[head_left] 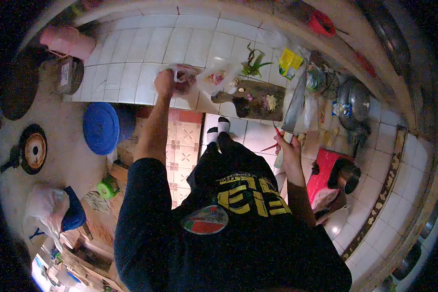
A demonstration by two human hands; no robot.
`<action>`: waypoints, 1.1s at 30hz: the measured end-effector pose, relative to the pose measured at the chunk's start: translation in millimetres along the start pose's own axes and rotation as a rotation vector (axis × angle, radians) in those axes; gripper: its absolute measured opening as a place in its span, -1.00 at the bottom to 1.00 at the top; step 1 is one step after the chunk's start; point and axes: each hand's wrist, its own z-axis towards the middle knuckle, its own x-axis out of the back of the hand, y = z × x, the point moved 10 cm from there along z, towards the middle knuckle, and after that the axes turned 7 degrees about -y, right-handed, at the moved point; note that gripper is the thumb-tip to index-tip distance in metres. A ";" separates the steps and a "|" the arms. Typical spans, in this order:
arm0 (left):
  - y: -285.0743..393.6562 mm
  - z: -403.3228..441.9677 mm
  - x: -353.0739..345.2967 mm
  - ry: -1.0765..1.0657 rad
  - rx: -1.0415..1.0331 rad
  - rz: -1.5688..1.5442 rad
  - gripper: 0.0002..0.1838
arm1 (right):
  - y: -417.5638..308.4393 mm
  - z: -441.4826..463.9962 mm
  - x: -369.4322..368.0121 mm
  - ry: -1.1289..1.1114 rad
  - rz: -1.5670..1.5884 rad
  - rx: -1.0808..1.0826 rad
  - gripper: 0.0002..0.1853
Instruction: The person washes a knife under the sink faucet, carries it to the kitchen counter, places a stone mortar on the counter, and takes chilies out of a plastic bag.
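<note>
My left hand (164, 83) is closed on a clear plastic bag (182, 77) with something dark reddish inside, at the counter's edge. My right hand (291, 150) grips a large knife (295, 106), its broad blade pointing away from me. Thin red pieces (270, 147) stick out by the same hand; their kind is unclear. Between my hands lies a dark wooden cutting board (260, 111) with chopped pale bits (271, 102) and small purplish pieces (250, 97). Another plastic bag (213, 82) with red and white contents touches the board's left end.
Green stalks (254, 65) and a yellow packet (290, 62) lie behind the board. Filled plastic bags (343, 104) crowd the right side, near a red stove-like box (323, 170) with a dark pot (349, 176). A pink jug (68, 41) and blue bucket (100, 128) stand left.
</note>
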 end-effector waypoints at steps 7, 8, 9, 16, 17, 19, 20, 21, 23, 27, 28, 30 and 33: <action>-8.6 -4.2 -18.3 0.116 -0.109 -0.327 -0.81 | -7.1 -0.8 -9.2 0.001 -0.043 0.003 -0.82; -8.2 -10.9 -14.8 0.040 -0.004 -0.400 -0.80 | -3.8 2.6 -8.1 -0.011 -0.037 0.032 -0.82; -12.7 -19.6 -16.0 -0.035 0.100 -0.474 -0.80 | -6.5 3.2 -11.2 -0.022 -0.032 0.062 -0.82; -28.1 -15.1 -28.5 0.180 0.013 -0.537 -0.77 | -8.0 3.3 -17.7 -0.034 0.013 0.030 -0.72; -21.4 -11.3 -30.0 0.176 -0.001 -0.544 -0.77 | -6.8 4.6 -13.5 -0.018 0.015 0.035 -0.72; -0.1 -16.7 -15.2 0.185 -0.101 -0.331 -0.76 | -0.2 7.2 -15.8 -0.063 0.063 0.027 -0.72; 3.7 -18.2 -12.6 0.183 -0.110 -0.332 -0.76 | 2.4 7.2 -14.6 -0.062 0.064 0.028 -0.75; 3.6 -17.0 -15.5 0.154 -0.097 -0.246 -0.75 | 2.3 6.4 -14.8 -0.055 0.067 0.030 -0.75; 3.5 -11.8 -20.6 0.100 -0.069 -0.076 -0.72 | -1.3 5.1 -16.4 -0.077 0.078 0.063 -0.79; -1.1 -5.4 -30.7 0.221 -0.127 -0.026 -0.66 | 6.1 1.2 -14.1 -0.032 0.052 0.005 -0.78; 0.3 -3.2 -35.7 0.199 -0.158 0.045 -0.64 | 5.2 0.7 -17.4 -0.054 0.063 0.013 -0.78; 3.4 -0.9 -37.9 0.175 -0.188 0.121 -0.63 | 3.8 0.4 -23.5 -0.078 0.077 0.019 -0.78; -2.7 7.8 -50.9 -0.030 -0.098 0.084 -0.66 | 0.9 9.8 -48.2 -0.165 0.076 0.012 -0.84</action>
